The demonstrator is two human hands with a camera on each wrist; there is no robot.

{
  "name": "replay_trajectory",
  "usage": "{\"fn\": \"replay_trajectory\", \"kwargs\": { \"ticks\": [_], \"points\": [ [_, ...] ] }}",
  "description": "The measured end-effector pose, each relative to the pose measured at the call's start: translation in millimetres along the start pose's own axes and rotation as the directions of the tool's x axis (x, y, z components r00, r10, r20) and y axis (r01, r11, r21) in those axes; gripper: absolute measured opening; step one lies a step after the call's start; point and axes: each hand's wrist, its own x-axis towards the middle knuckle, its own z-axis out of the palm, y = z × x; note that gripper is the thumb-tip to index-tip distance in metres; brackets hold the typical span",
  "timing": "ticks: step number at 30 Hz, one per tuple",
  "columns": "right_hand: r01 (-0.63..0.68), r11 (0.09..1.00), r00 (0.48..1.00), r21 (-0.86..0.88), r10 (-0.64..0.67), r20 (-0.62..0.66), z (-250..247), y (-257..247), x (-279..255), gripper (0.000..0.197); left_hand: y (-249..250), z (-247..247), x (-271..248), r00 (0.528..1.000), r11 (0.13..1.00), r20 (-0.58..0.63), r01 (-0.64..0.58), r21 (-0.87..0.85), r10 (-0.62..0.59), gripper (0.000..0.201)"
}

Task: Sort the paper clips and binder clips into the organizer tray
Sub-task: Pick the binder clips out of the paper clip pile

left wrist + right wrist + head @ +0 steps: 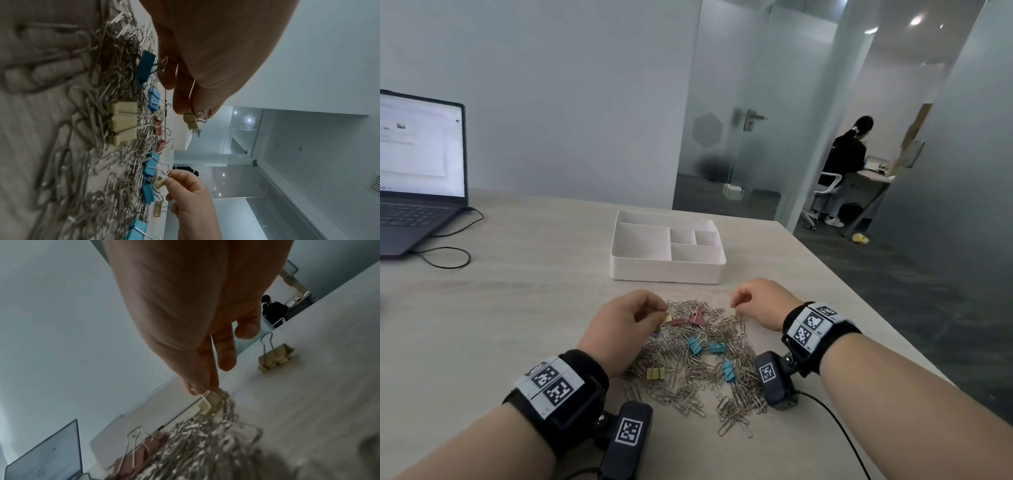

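A heap of silver paper clips (698, 370) lies on the table, mixed with blue, pink and yellow binder clips. My left hand (626, 320) pinches the wire handle of a yellow binder clip (667, 318) (192, 122), lifted just off the heap's far left. My right hand (753, 303) pinches the handle of another yellow binder clip (736, 317) (213, 400) at the heap's far right edge. The white organizer tray (667, 270) stands behind the heap; its compartments look empty.
An open laptop (417, 171) with a black cable (448, 253) sits at the far left. The table's right edge (859, 298) runs close to my right arm. A further yellow binder clip (275, 357) lies apart from the heap. A person (842, 161) sits in the room beyond.
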Motion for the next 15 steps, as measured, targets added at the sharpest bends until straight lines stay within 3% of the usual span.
{"fn": "replay_trajectory", "kwargs": {
  "ticks": [8,11,13,15],
  "points": [
    [-0.132,0.987,0.991,-0.089,0.129,-0.034,-19.6,28.3,-11.3,0.010,1.4,0.8,0.7,1.000,1.000,-0.001,0.002,0.012,-0.002,0.016],
    [-0.048,0.996,0.996,-0.070,0.042,-0.074,-24.5,12.9,-17.3,0.008,3.5,0.2,-0.9,1.000,1.000,-0.006,0.018,0.001,-0.018,0.020],
    [0.077,0.997,0.996,0.019,-0.078,0.037,-26.2,-8.7,-26.5,0.007,3.2,0.0,-1.5,0.999,0.999,-0.004,0.035,-0.002,-0.035,0.021],
    [0.192,0.981,0.960,0.015,-0.191,0.206,-25.3,-31.2,-37.2,0.019,2.6,-0.6,-1.7,0.999,0.999,0.003,0.038,0.010,-0.038,0.021]
  ]
}}
